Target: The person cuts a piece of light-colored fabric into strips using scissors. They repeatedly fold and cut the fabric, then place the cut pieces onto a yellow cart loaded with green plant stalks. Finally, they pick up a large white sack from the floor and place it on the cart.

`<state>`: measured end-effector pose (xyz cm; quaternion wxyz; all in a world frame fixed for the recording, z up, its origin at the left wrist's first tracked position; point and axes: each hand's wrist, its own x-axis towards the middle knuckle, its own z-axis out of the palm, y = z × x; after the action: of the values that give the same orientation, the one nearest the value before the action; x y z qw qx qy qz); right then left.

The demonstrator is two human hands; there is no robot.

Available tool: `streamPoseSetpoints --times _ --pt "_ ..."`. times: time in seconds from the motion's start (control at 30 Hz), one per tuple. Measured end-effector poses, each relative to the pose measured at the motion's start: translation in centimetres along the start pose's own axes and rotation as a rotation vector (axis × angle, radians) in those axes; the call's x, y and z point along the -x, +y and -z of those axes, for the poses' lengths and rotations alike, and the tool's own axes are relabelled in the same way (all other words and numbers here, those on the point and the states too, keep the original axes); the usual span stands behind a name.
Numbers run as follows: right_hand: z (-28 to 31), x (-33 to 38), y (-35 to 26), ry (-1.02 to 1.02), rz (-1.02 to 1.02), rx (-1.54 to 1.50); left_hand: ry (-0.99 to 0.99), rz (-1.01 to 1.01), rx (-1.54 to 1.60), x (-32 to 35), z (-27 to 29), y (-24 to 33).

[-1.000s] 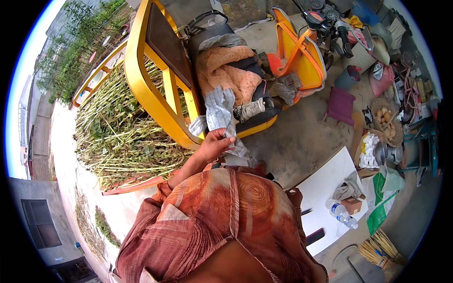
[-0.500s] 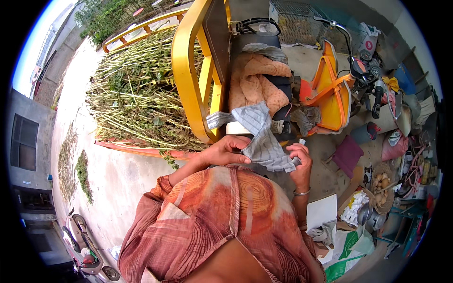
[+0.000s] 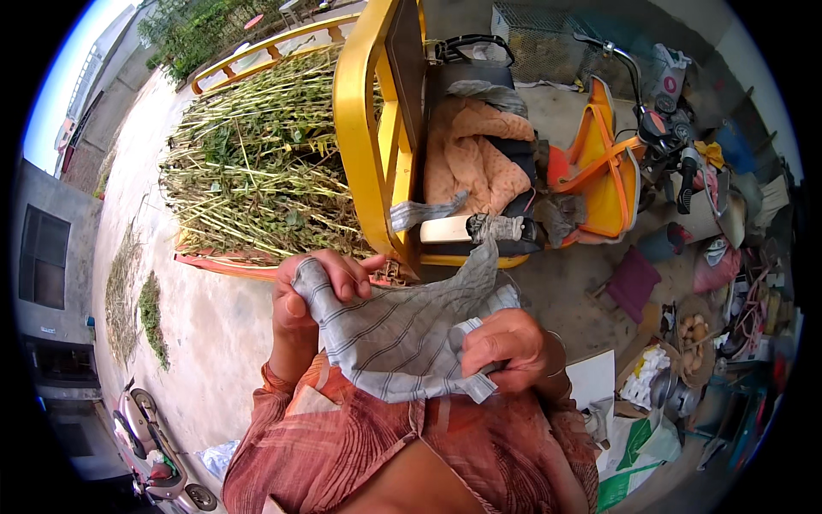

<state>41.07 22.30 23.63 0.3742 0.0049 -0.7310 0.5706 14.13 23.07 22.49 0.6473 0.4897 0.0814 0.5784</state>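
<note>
A grey striped cloth (image 3: 398, 321) is stretched between my two hands in front of my chest. My left hand (image 3: 321, 287) grips its left end, the cloth folded over the fingers. My right hand (image 3: 505, 347) is closed on the lower right edge, where a white band shows. From the top of the cloth a narrow part reaches up toward a white and black handle-like piece (image 3: 449, 230) at the vehicle's seat. Beyond lies a peach quilted cloth (image 3: 475, 154) on the dark seat. A second strip of grey striped cloth (image 3: 419, 212) lies beside it.
A yellow-framed cargo tricycle (image 3: 364, 128) stands ahead, its bed piled with cut green stalks (image 3: 265, 163). To the right are its handlebar (image 3: 629, 64), a purple stool (image 3: 629, 283) and a basket of round brown things (image 3: 693, 330). A scooter (image 3: 158, 454) is at lower left.
Both hands have come closer to my chest and moved apart, spreading the striped cloth wider. The left hand went left and the right hand moved down. The white and black piece is now more exposed.
</note>
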Motion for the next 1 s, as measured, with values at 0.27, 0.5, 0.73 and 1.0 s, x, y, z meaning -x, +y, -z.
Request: streamPoseSetpoints --times 0.27,0.5,0.73,1.0 --pt "-9.1 -10.4 9.1 0.368 -0.228 0.631 0.078 0.533 -0.273 7.6 5.8 2.1" --pt "-15.6 -15.0 15.5 0.388 -0.544 0.384 0.542 0.580 0.018 14.7 14.8 6.4" --pt "-19.8 -15.4 19.7 0.591 -0.611 0.054 0.584 0.472 0.143 19.9 19.6 11.7" --pt "-24.4 -17.9 24.6 0.617 -0.661 -0.500 0.588 0.470 -0.110 21.6 20.6 12.4"
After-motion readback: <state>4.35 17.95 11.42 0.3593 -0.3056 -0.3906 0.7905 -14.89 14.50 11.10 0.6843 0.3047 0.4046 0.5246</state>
